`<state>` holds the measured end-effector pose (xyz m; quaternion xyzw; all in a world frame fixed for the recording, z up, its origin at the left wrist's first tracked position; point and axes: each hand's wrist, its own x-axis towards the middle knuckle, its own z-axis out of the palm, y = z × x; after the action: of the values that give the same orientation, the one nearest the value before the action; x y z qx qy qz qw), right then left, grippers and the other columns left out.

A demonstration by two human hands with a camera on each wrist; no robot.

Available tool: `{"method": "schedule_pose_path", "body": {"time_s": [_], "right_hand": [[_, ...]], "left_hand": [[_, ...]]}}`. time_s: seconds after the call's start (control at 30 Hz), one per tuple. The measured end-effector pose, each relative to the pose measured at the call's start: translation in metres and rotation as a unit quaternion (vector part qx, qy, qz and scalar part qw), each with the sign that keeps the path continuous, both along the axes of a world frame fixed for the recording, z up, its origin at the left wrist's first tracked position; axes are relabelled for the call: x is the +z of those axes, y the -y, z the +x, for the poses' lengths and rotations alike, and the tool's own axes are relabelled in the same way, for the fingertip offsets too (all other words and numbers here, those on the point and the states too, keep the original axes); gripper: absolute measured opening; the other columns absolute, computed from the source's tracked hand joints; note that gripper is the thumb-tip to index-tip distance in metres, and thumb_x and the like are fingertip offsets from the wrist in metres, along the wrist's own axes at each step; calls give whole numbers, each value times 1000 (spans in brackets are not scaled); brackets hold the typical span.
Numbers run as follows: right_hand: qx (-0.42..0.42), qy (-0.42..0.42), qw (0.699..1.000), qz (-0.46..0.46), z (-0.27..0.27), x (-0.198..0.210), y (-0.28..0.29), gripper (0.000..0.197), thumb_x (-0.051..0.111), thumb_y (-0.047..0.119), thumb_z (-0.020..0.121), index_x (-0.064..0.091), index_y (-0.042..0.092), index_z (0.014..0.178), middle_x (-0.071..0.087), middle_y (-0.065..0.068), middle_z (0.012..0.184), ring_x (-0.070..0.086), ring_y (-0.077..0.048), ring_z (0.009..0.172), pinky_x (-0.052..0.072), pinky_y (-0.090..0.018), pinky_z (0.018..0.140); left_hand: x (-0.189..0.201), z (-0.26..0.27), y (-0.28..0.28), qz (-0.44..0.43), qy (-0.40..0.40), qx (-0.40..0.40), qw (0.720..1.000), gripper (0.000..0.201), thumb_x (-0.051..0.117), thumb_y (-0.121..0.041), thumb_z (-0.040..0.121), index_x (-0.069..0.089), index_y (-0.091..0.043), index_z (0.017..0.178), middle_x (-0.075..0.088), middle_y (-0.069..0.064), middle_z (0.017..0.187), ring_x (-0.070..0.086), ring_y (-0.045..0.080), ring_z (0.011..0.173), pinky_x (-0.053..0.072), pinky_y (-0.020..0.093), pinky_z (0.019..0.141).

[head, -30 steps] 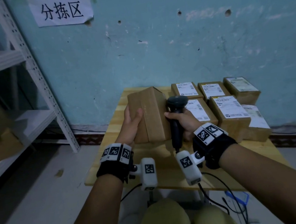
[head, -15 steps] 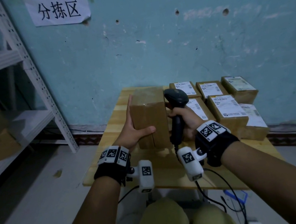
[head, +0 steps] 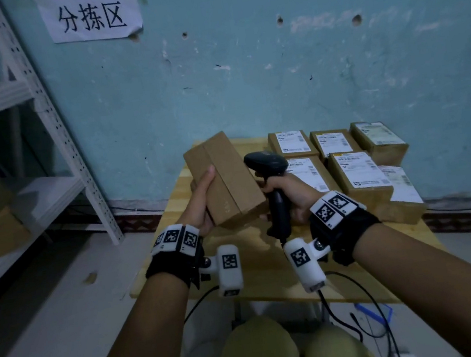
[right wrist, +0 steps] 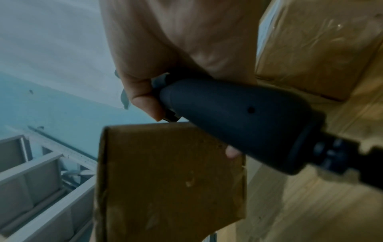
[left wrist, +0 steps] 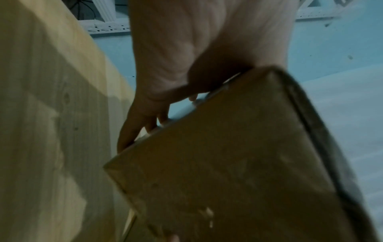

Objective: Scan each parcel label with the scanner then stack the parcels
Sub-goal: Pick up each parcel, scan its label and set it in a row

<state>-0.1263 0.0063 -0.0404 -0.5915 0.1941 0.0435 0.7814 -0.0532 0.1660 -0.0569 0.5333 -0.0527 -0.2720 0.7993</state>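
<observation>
My left hand [head: 201, 201] gripping a plain brown parcel [head: 225, 179] tilted above the desk [head: 259, 266], my right hand [head: 292, 197] wrapped round the black scanner [head: 271, 179] just beside it, labelled parcels [head: 355, 172] resting at the desk's right

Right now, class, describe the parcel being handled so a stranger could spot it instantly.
On the wooden table against the blue wall, find the person's left hand. It holds one parcel tilted in the air. Unlike the parcels lying on the table, it shows no white label.
</observation>
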Motion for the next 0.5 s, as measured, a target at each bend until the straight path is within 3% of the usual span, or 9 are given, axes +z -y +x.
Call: {"method": "schedule_pose_path", "body": {"time_s": [0.07, 0.1, 0.2, 0.33, 0.43, 0.5], "right_hand": [[10, -10, 1000, 11, -2, 0, 0, 30, 46, 3, 86, 47, 10, 115, 53, -12, 94, 54, -23, 82, 56, -36, 60], [11, -11, 1000, 19, -2, 0, 0, 31, 46, 2, 86, 47, 10, 116, 52, -13, 99, 54, -23, 86, 57, -37, 60], [1, -2, 1000, 31, -3, 1, 0, 36, 44, -2, 86, 46, 10, 121, 49, -15, 111, 52, -27, 98, 59, -42, 64], [-8, 8, 999, 36, -5, 3, 0, 46, 43, -4, 86, 42, 9, 131, 47, -23, 123, 50, -35, 110, 59, -42, 57], [-2, 15, 999, 41, -8, 6, 1, 33, 41, -4, 88, 47, 10, 117, 54, -19, 110, 57, -29, 98, 59, -42, 60], [-2, 19, 999, 44, -10, 7, 1, 33, 40, -4, 88, 47, 10, 117, 58, -14, 100, 59, -25, 89, 59, -39, 61]], "left_hand": [[2, -1, -1, 1, -9, -6, 1000, 63, 57, -61, 79, 52, -16, 123, 71, 12, 100, 64, 24, 92, 55, 39, 75], [1, 1, -2, -8, -19, -21, 1000, 50, 44, -58, 89, 57, -17, 114, 73, 10, 88, 63, 24, 88, 52, 38, 78], [0, 4, -4, -4, -30, -38, 999, 50, 33, -59, 92, 61, -19, 102, 73, 8, 75, 62, 25, 84, 48, 38, 78], [5, 2, -2, -11, -42, -51, 998, 54, 33, -61, 90, 59, -18, 108, 73, 10, 78, 61, 27, 86, 48, 39, 80], [6, 1, 0, -20, -49, -56, 997, 55, 31, -62, 90, 60, -18, 106, 73, 10, 78, 61, 26, 86, 47, 39, 80], [6, 1, 0, -28, -58, -65, 996, 58, 29, -64, 90, 61, -18, 104, 73, 11, 80, 60, 27, 87, 47, 40, 82]]}}
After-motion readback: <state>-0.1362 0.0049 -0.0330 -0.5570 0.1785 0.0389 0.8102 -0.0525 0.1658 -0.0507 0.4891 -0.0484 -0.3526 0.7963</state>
